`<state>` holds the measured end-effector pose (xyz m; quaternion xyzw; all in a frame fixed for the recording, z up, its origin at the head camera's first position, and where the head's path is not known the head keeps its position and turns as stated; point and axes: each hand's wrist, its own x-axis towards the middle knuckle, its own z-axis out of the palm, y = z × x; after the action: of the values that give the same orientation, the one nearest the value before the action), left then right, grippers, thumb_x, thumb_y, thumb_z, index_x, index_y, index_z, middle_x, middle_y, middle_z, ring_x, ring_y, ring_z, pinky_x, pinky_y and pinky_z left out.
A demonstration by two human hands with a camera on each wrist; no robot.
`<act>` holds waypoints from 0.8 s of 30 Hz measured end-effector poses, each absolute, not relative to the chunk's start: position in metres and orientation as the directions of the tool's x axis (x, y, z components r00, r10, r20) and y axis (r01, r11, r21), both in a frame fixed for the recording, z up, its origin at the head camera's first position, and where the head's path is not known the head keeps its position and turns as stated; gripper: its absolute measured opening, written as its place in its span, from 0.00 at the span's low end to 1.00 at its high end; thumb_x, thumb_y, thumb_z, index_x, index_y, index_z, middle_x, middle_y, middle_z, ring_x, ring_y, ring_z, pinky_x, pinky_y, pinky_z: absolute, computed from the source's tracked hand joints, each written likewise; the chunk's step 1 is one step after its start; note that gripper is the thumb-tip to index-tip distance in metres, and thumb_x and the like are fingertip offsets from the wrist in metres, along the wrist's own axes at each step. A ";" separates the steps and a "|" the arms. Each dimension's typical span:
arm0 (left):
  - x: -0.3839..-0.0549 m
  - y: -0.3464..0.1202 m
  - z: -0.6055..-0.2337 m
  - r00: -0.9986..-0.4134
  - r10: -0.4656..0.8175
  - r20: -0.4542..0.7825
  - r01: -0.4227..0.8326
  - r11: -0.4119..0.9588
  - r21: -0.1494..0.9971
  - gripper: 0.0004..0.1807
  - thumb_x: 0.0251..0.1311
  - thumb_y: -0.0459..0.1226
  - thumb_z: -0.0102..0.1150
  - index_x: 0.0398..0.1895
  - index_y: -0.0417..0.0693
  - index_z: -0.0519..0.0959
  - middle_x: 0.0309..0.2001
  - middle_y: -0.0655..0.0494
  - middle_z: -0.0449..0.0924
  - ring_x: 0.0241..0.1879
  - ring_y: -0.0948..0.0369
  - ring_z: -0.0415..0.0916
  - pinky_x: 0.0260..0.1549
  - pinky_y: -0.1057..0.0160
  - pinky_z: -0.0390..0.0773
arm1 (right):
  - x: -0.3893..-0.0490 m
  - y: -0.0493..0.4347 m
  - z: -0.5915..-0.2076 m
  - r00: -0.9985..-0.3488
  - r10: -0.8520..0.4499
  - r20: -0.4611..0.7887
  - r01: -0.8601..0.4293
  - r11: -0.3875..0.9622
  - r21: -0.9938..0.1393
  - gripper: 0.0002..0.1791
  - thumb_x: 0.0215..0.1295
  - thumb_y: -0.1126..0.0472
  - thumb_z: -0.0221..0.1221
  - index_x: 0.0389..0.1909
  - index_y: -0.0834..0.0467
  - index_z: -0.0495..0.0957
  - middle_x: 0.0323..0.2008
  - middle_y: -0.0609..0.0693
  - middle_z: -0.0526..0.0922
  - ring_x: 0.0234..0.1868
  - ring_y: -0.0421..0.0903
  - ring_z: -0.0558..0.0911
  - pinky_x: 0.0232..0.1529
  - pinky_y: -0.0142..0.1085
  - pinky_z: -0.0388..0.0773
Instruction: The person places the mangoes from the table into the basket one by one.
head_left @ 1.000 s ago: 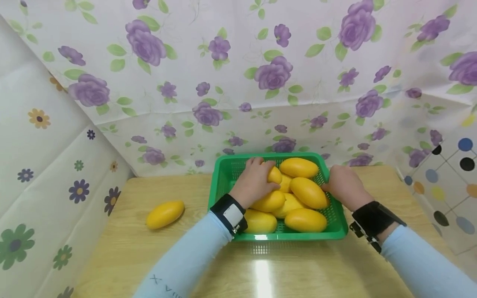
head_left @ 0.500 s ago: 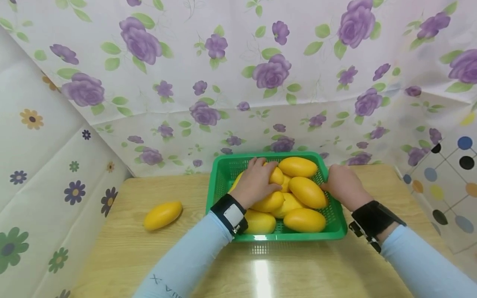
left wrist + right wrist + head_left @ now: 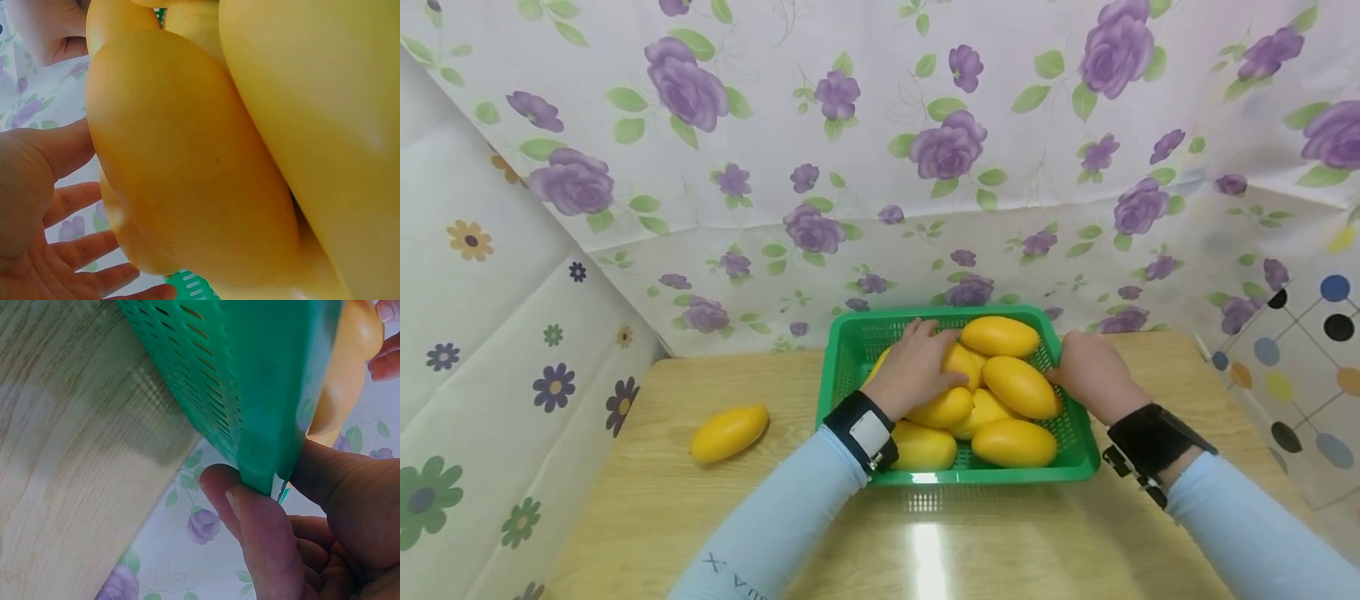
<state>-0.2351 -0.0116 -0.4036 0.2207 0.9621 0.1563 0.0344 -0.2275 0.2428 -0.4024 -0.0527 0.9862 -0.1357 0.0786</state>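
A green plastic basket (image 3: pixel 1000 476) full of yellow mangoes stands on the table. My left hand (image 3: pixel 913 367) reaches into it, fingers spread over the fruit. In the left wrist view, the thumb and loosely extended fingers of that hand (image 3: pixel 28 181) lie along the side of a large mango (image 3: pixel 187 150). Part of another mango (image 3: pixel 877 363) shows just left of the hand. At the basket's right side, my right hand (image 3: pixel 1093 375) grips the rim. The right wrist view shows its thumb inside and its fingers (image 3: pixel 262 531) outside the green wall (image 3: pixel 262 412).
One mango (image 3: pixel 730 434) lies alone on the wooden table (image 3: pixel 655 533), left of the basket. Behind the basket rises a flowered sheet (image 3: pixel 737 275). More patterned sheets flank the table on the left and right.
The mango under my left hand has dropped a little among the others, and the fingers have loosened round it. A mango has come into sight left of that hand. My right hand stays on the rim.
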 end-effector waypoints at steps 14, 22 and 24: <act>-0.233 -0.018 -0.401 -0.900 0.436 0.003 0.413 0.849 0.330 0.33 0.57 0.56 0.57 0.65 0.56 0.67 0.68 0.47 0.60 0.70 0.46 0.51 0.62 0.45 0.65 | -0.227 0.242 -0.403 -0.982 -0.121 -0.144 -0.079 0.959 -0.272 0.16 0.56 0.58 0.63 0.17 0.61 0.71 0.13 0.49 0.65 0.15 0.45 0.70 0.18 0.31 0.64; -0.235 -0.035 -0.388 -0.908 0.415 0.056 0.406 0.841 0.357 0.33 0.58 0.56 0.56 0.65 0.56 0.66 0.68 0.48 0.60 0.68 0.50 0.56 0.63 0.47 0.64 | -0.228 0.243 -0.405 -0.983 -0.115 -0.142 -0.071 0.957 -0.282 0.15 0.55 0.58 0.63 0.18 0.62 0.71 0.14 0.50 0.65 0.16 0.45 0.70 0.18 0.32 0.64; -0.235 -0.043 -0.384 -0.911 0.405 0.080 0.404 0.837 0.369 0.34 0.58 0.55 0.57 0.66 0.56 0.65 0.68 0.47 0.60 0.68 0.50 0.57 0.63 0.48 0.64 | -0.229 0.243 -0.405 -0.984 -0.115 -0.140 -0.073 0.959 -0.273 0.15 0.55 0.57 0.64 0.18 0.62 0.71 0.14 0.51 0.66 0.16 0.46 0.70 0.18 0.32 0.65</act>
<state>-0.2353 -0.0433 -0.3841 0.2110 0.9583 0.1925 0.0004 -0.2287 0.2434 -0.4049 -0.0477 0.9867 -0.1345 0.0772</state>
